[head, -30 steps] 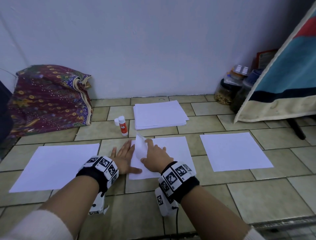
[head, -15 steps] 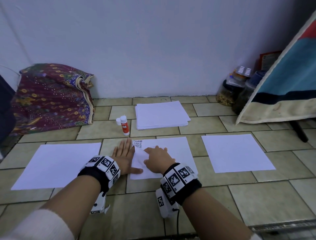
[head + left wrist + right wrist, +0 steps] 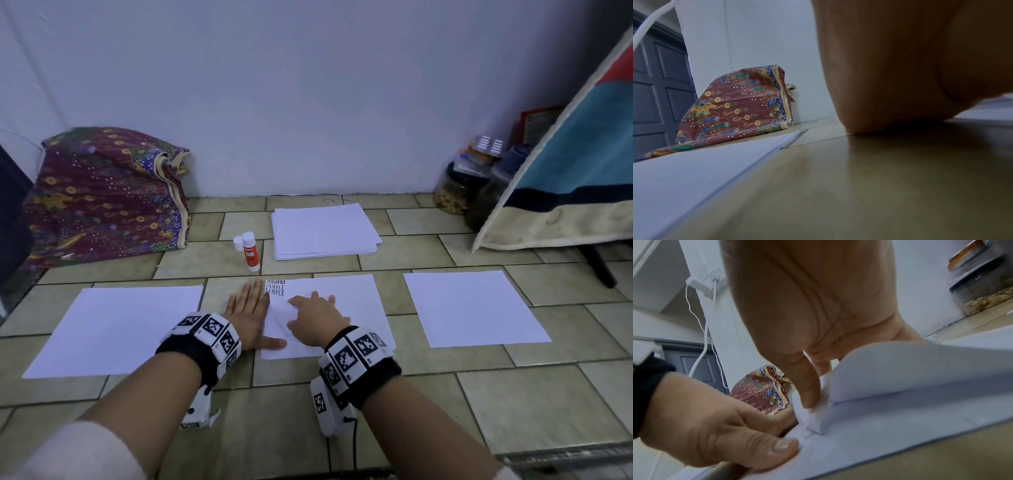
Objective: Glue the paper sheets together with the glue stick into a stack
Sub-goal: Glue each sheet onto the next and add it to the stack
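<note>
The middle sheet point(image 3: 342, 301) lies flat on the tiled floor point(image 3: 513, 394) — thin, limp, easily creased; its corner is pinched by the right hand point(image 3: 317, 320), while the left hand point(image 3: 248, 317) is spread flat at its edge — lifting by corners is advised

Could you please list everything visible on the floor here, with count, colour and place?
paper sheets: three groups laid out, white, in a row left, middle, right; the middle one shows printed "SAMPLE" text where its top sheet is peeled back.
paper stack: one, white, behind the middle sheets.
glue stick: one, white and red, upright left of the stack, its white cap beside it.
patterned cloth: one, maroon floral, folded at the far-left wall.
jars: at least two, clear, far right.
left hand: flat, thumb on the middle sheets' edge.
right hand: pinching the top sheet's curled corner.
</note>
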